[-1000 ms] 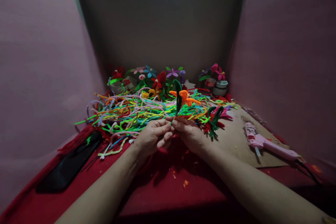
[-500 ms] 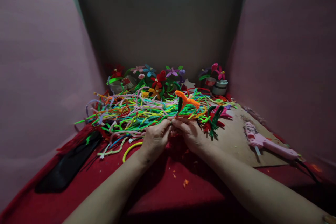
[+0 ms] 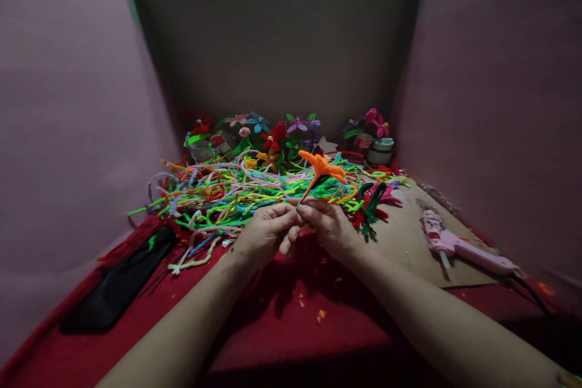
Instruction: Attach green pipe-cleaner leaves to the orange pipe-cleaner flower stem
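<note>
Orange fuzzy flower (image 3: 322,165) is rising from two bare hands at the near side of the heap of fuzzy stems (image 3: 236,191), its petals showing against the heap's right part. Its slim stem (image 3: 307,192) is slanting down and left into the fingers, with a bit of green showing at the lower end. The right hand (image 3: 331,227) is pinching that lower end narrowly between thumb and fingers, and the left hand (image 3: 268,230) is closing on the same spot, thumb and forefinger together, its other fingers curling below.

Just right of the heap, dark green fuzzy loops (image 3: 373,201) are lying with red fuzzy pieces (image 3: 381,214). Farther right of it, a pink glue gun (image 3: 473,253) is resting on a brown board (image 3: 404,254), its black cord (image 3: 531,296) trailing off the near side. In front of the heap, orange scraps (image 3: 321,316) are lying on a red cloth (image 3: 273,345); to its left and nearer, a flat black object (image 3: 113,288) is lying. Behind the heap, blue (image 3: 259,122), purple (image 3: 297,123) and red flowers (image 3: 274,136) are standing in a row, and a lidded jar (image 3: 381,151) is sitting behind its right end, near a bright pink flower (image 3: 382,127).
</note>
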The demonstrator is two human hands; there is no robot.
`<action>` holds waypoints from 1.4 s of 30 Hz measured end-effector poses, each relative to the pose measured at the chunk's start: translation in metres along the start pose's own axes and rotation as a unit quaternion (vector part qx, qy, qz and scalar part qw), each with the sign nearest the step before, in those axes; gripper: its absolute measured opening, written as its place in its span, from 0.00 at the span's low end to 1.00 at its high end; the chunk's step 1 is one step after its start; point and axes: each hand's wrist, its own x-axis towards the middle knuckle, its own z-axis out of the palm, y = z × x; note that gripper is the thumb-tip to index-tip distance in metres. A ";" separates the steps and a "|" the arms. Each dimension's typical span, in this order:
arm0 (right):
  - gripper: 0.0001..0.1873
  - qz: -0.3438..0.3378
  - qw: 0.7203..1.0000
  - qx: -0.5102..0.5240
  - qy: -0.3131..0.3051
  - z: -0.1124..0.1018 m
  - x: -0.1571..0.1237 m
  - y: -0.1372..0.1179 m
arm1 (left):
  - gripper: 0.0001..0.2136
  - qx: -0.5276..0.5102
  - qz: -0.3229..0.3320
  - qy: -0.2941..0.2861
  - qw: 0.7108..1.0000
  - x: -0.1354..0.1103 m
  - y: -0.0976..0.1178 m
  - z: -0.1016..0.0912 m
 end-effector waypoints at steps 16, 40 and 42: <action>0.08 0.011 0.995 0.038 0.092 0.003 0.001 0.004 | 0.11 0.246 0.064 0.032 0.967 -0.003 0.002 0.000; 0.11 -0.031 0.996 -0.067 0.042 0.005 -0.003 -0.010 | 0.10 0.179 0.051 0.062 0.981 -0.008 0.016 0.003; 0.10 -0.027 0.996 -0.068 0.050 0.005 -0.002 -0.009 | 0.11 0.149 0.041 0.044 0.987 -0.008 0.017 0.001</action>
